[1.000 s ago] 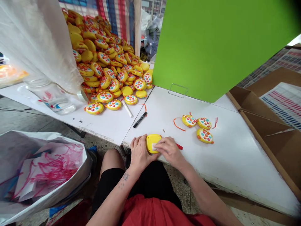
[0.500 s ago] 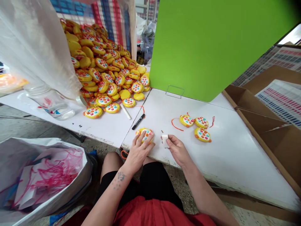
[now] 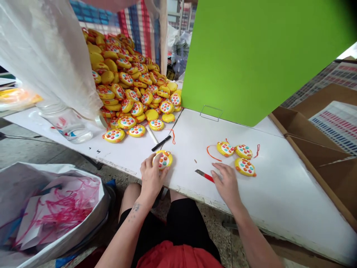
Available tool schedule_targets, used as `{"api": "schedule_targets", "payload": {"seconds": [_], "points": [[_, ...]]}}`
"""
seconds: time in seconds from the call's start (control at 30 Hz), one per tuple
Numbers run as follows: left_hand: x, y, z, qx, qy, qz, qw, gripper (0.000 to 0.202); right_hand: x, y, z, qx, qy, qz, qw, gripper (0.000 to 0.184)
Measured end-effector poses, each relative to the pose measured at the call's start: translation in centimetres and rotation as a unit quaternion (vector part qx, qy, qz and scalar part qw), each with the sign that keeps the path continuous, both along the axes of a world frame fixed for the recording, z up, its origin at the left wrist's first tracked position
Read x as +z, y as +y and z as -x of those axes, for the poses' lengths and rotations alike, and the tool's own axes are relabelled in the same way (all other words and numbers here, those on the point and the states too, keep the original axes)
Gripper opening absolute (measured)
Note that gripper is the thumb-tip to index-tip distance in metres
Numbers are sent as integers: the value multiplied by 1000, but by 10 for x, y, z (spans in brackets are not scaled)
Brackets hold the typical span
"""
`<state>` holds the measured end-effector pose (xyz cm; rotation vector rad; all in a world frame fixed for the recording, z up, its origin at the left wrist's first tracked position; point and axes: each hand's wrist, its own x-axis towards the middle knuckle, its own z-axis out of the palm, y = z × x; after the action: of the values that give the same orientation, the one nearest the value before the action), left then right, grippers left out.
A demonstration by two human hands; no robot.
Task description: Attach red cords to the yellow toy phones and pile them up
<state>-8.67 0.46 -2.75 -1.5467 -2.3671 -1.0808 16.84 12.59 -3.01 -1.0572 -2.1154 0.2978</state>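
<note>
My left hand [image 3: 151, 175] is curled over the left side of a yellow oval toy [image 3: 166, 160] with a white face and coloured round buttons, lying near the table's front edge. To the right, my right hand [image 3: 226, 184] is low over the table with its fingers apart and no object visible in them. Beside its thumb lies a cutter knife [image 3: 206, 176] with a red handle, blade pointing left; the handle's end is partly hidden by the hand. Three similar toys [image 3: 245, 167] with orange cords rest beyond the right hand.
A large heap of yellow toys [image 3: 134, 89] fills the back left. A black marker [image 3: 161, 143] and a white pen [image 3: 152, 134] lie before it. There is a glass jar [image 3: 65, 123] on the left, a green board [image 3: 245, 67] behind and a cardboard box [image 3: 315, 156] at right.
The white block is gone from my right hand, which has moved right and spread its fingers. The knife now shows. My left hand has shifted left with the toy, and the black marker has turned.
</note>
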Motion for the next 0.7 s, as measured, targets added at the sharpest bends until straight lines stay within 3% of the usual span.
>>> {"api": "schedule_targets", "payload": {"seconds": [0.17, 0.3, 0.43, 0.53, 0.7], "points": [[-6, 6, -12, -65, -3, 4, 998, 34, 6, -27, 73, 121, 32, 235, 964, 36], [-13, -9, -29, -46, -77, -42, 995, 27, -1, -42, 103, 157, 114, 322, 927, 45], [-13, -17, -39, -31, -199, -86, 976, 28, -6, -48, 106, 160, 205, 346, 901, 53], [-11, -18, -37, -31, -292, -107, 950, 51, -6, -46, 97, 166, 229, 353, 892, 50], [-4, -19, -27, -129, -442, -53, 886, 86, 0, -42, 82, 185, 225, 344, 893, 48]]}}
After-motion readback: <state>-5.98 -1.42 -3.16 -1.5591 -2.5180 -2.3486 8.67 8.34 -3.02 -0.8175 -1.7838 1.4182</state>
